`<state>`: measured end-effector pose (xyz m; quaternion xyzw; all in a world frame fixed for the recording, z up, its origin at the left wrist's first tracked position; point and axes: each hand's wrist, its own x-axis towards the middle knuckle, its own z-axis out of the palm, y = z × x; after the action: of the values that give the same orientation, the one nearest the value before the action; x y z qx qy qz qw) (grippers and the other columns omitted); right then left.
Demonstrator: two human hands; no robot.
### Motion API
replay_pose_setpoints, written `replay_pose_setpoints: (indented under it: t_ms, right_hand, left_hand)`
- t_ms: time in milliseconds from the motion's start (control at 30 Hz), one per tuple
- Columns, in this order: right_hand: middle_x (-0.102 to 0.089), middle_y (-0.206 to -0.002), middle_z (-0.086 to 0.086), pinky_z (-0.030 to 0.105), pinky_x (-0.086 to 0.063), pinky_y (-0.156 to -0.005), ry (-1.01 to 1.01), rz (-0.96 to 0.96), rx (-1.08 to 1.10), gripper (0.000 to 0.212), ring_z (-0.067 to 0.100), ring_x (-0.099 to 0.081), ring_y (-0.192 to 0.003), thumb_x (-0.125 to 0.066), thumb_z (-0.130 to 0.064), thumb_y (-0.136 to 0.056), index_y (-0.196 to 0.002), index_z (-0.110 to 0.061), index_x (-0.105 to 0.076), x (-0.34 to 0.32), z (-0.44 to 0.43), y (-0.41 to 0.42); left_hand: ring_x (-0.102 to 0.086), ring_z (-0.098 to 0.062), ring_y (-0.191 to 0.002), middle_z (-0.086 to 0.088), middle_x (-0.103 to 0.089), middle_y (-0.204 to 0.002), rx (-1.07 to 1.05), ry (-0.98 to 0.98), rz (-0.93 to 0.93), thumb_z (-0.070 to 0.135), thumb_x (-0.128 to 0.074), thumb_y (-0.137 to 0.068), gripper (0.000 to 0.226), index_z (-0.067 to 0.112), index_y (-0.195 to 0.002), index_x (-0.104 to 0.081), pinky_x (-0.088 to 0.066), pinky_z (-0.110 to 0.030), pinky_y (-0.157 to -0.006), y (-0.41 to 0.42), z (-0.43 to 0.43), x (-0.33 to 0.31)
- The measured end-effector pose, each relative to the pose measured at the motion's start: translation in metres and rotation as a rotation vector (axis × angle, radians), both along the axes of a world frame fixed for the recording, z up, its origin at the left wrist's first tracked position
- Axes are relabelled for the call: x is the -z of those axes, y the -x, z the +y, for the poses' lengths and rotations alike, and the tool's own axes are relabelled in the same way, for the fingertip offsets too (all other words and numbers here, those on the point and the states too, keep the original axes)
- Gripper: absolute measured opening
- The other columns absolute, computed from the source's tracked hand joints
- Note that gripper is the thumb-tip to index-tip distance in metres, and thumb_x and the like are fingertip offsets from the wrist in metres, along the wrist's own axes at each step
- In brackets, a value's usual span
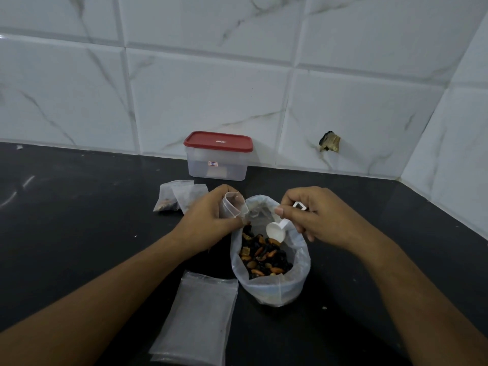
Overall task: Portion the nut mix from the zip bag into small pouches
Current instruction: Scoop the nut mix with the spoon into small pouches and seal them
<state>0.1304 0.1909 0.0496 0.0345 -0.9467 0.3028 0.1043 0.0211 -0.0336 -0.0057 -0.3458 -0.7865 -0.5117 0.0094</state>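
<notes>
1. Two filled pouches (179,198) lie on the dark counter (79,233) at far left, set apart from the work, probably so finished portions stay out of the way.
2. Left hand (208,215) grips a small pouch (233,206), fingers curled round it, mouth held open and tilted toward the bag. Judged: short travel for the scoop, so less spillage. I cannot tell whether the pouch holds any mix; the hand hides its lower part.
3. Stack of empty pouches (200,315) lies flat, near the body and just beside the bag, within easy reach.
4. Red-lidded container (218,155) stands closed by the wall, unused.
5. Zip bag (274,291) stands upright at centre, rim rolled down, which keeps the mouth wide. Nut mix (264,257) sits inside: dark pieces with orange-brown ones, filling the lower part.
6. White scoop (276,231) hangs just above the mix, bowl tilted, apparently empty.
7. Right hand (317,215) pinches the scoop handle between thumb and fingers.
</notes>
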Motion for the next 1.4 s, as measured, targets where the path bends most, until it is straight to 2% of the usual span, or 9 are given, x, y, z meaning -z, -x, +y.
replay_pose_setpoints:
  t_ms: [167,333,600,800,967,1100,1233,1300,1400]
  right_hand:
    - [-0.068,-0.063,0.002,0.022,-0.045,-0.049,0.192,-0.069,0.061,0.025,0.013,-0.059,-0.049,-0.063,-0.034,-0.104,-0.086,-0.017,-0.069,0.003,0.000,0.002]
    - [-0.068,-0.063,0.003,0.022,-0.039,-0.043,0.389,-0.100,0.134,0.025,0.016,-0.056,-0.048,-0.063,-0.028,-0.104,-0.087,-0.012,-0.069,0.010,-0.007,0.005]
    - [-0.065,-0.062,0.001,0.022,-0.042,-0.046,0.305,-0.125,0.098,0.027,0.014,-0.055,-0.048,-0.063,-0.034,-0.104,-0.085,-0.016,-0.069,0.004,-0.005,0.001]
    - [-0.064,-0.061,0.003,0.021,-0.038,-0.042,0.490,-0.159,0.146,0.027,0.012,-0.051,-0.044,-0.061,-0.027,-0.105,-0.090,-0.006,-0.070,0.011,-0.009,0.004]
    - [-0.060,-0.060,0.002,0.023,-0.037,-0.042,0.655,-0.142,0.227,0.032,0.011,-0.048,-0.044,-0.064,-0.029,-0.104,-0.075,-0.014,-0.070,0.014,-0.002,0.008]
    - [-0.062,-0.061,0.000,0.020,-0.036,-0.040,0.822,-0.082,0.238,0.023,0.009,-0.046,-0.044,-0.067,-0.028,-0.101,-0.087,-0.011,-0.072,0.008,-0.001,0.007]
    - [-0.072,-0.076,0.004,0.019,-0.037,-0.040,0.954,-0.021,0.141,0.014,0.008,-0.045,-0.044,-0.070,-0.022,-0.098,-0.101,-0.010,-0.073,0.000,-0.009,0.004]
    - [-0.075,-0.082,0.007,0.018,-0.037,-0.040,0.959,-0.014,0.084,0.016,0.008,-0.047,-0.043,-0.070,-0.020,-0.098,-0.107,-0.008,-0.073,-0.001,-0.016,0.003]
    - [-0.079,-0.090,0.011,0.019,-0.038,-0.041,0.844,-0.015,0.025,0.018,0.010,-0.051,-0.045,-0.069,-0.018,-0.098,-0.112,-0.007,-0.073,0.003,-0.026,0.002]
  left_hand:
    - [-0.067,-0.003,-0.095,0.012,-0.070,-0.101,0.003,0.008,-0.003,0.026,-0.081,-0.085,0.028,0.033,-0.106,-0.063,-0.056,-0.027,-0.082,0.000,0.000,0.001]
    - [-0.066,-0.002,-0.096,0.013,-0.070,-0.102,-0.001,0.008,0.001,0.027,-0.081,-0.085,0.028,0.034,-0.105,-0.063,-0.056,-0.028,-0.083,0.001,0.000,0.001]
    - [-0.066,-0.003,-0.095,0.014,-0.069,-0.099,0.009,-0.001,0.000,0.026,-0.081,-0.084,0.027,0.033,-0.103,-0.063,-0.054,-0.025,-0.080,0.001,0.000,0.001]
    - [-0.066,-0.002,-0.094,0.013,-0.070,-0.099,0.005,0.005,0.003,0.027,-0.081,-0.084,0.028,0.034,-0.104,-0.063,-0.055,-0.027,-0.081,0.000,0.000,0.000]
    - [-0.066,-0.002,-0.095,0.014,-0.070,-0.099,0.005,0.005,0.009,0.029,-0.081,-0.084,0.027,0.033,-0.104,-0.063,-0.056,-0.029,-0.083,0.001,0.000,0.001]
    - [-0.066,0.000,-0.096,0.015,-0.070,-0.100,0.005,0.008,0.002,0.031,-0.081,-0.085,0.027,0.034,-0.105,-0.063,-0.056,-0.030,-0.085,0.001,0.000,0.000]
    - [-0.066,-0.001,-0.095,0.014,-0.071,-0.099,0.009,-0.007,-0.003,0.032,-0.083,-0.084,0.029,0.032,-0.105,-0.063,-0.058,-0.033,-0.087,0.000,0.001,0.000]
    - [-0.067,-0.002,-0.096,0.014,-0.072,-0.101,0.014,-0.018,-0.013,0.031,-0.084,-0.083,0.031,0.031,-0.107,-0.064,-0.058,-0.035,-0.089,0.000,0.001,0.001]
    - [-0.068,-0.003,-0.098,0.014,-0.072,-0.103,0.026,-0.018,-0.021,0.031,-0.084,-0.083,0.036,0.030,-0.111,-0.063,-0.058,-0.039,-0.090,0.000,0.000,0.001]
